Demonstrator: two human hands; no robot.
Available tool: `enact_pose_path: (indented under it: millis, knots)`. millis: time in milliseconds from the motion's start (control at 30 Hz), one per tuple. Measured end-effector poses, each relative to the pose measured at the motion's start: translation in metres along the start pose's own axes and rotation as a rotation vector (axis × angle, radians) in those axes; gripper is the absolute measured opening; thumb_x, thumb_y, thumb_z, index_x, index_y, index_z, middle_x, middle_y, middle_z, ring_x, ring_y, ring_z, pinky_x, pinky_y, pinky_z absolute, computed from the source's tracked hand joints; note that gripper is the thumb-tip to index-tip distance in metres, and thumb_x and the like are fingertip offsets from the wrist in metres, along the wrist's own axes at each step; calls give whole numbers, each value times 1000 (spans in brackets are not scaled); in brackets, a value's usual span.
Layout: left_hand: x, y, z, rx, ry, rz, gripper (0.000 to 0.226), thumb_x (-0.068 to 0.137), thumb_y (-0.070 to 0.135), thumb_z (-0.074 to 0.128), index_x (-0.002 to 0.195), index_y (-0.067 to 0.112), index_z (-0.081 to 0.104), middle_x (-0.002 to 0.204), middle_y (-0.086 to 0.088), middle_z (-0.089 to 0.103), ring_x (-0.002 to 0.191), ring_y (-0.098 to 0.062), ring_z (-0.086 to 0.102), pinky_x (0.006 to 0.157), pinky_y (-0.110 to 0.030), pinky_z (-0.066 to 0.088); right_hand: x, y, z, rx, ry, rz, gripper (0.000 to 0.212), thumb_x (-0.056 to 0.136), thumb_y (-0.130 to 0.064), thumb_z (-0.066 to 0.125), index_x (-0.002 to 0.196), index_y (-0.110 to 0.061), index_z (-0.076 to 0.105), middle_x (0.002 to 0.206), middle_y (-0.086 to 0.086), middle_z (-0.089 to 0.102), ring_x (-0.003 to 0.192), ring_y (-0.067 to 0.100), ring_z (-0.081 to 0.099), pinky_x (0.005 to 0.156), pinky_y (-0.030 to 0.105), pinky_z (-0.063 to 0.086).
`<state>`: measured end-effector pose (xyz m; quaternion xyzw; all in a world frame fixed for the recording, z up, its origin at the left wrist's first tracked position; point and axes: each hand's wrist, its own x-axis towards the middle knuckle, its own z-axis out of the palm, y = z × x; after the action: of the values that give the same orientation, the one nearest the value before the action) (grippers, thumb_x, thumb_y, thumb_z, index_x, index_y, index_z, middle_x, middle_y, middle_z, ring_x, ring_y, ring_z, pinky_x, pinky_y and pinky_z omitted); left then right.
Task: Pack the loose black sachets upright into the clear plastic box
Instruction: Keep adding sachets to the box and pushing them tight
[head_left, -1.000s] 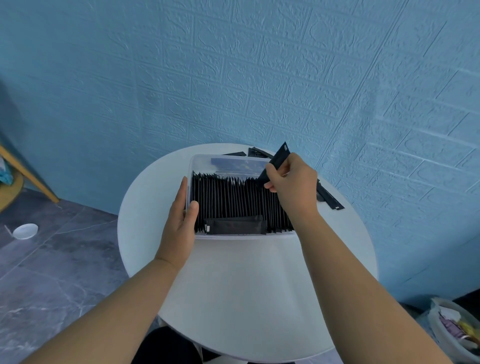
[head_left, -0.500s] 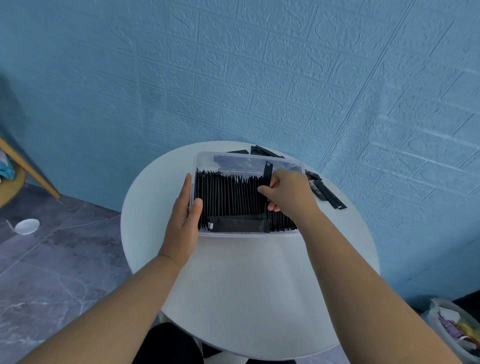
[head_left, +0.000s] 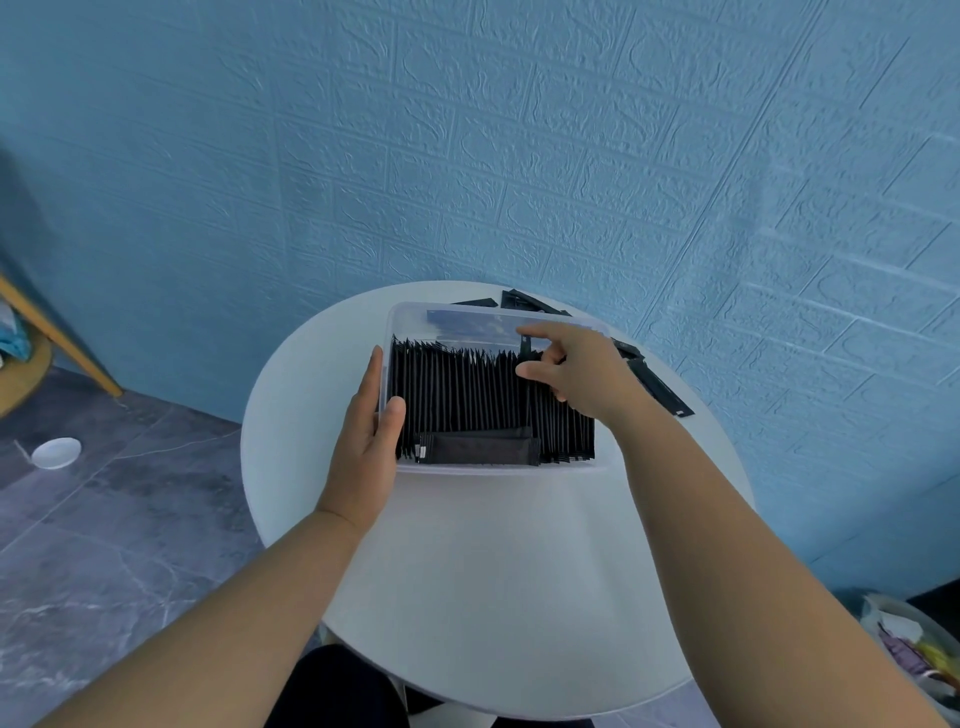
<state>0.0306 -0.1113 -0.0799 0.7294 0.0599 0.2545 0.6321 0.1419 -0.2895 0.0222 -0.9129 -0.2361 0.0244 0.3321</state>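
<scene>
Round table (head_left: 493, 571) — white floor dish (head_left: 56, 452)

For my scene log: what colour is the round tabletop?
The round tabletop is plain white, clearest in the head view.
</scene>
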Motion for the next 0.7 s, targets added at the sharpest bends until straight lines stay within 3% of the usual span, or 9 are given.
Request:
enact_pose_path:
  millis: [167, 433, 533, 633, 700]
  knots:
    - [0, -2, 0, 5, 4, 10, 45, 101, 20, 34, 137, 39, 15, 132, 39, 17, 113, 38, 14, 93, 9, 10, 6, 5, 1, -226, -141, -12, 56, 86, -30, 66, 137, -28, 45, 68, -9, 45, 61, 0, 42, 55, 13, 29]
    - [2, -2, 0, 2, 0, 20, 45, 100, 20, 35, 136, 39, 16, 133, 38, 18, 115, 36, 15, 95, 7, 11, 1, 10, 0, -226, -83, -33, 59, 82, -29, 71, 136, -32, 46, 66, -10, 46, 59, 1, 44, 59, 19, 36]
    - [1, -3, 0, 5, 6, 15, 45, 101, 19, 35, 137, 38, 16, 133, 38, 18, 115, 37, 15, 95, 8, 11, 2, 10, 2, -341, -105, -27, 63, 85, -38, 65, 141, -37, 37, 67, -12, 46, 62, 1, 45, 63, 26, 41]
    - [1, -2, 0, -2, 3, 16, 45, 100, 20, 35, 137, 37, 17, 133, 38, 18, 115, 36, 15, 95, 8, 11, -1, 7, 2, -468, -133, -16, 65, 89, -42, 58, 145, -40, 25, 73, -6, 54, 73, 16, 57, 66, 32, 49]
    - [1, -2, 0, -3, -1, 19, 44, 101, 23, 37, 137, 37, 16, 133, 37, 18, 115, 36, 15, 95, 8, 11, -6, 6, 2, -508, -95, -60, 67, 90, -41, 57, 146, -38, 22, 78, -5, 57, 76, 16, 57, 68, 34, 50]
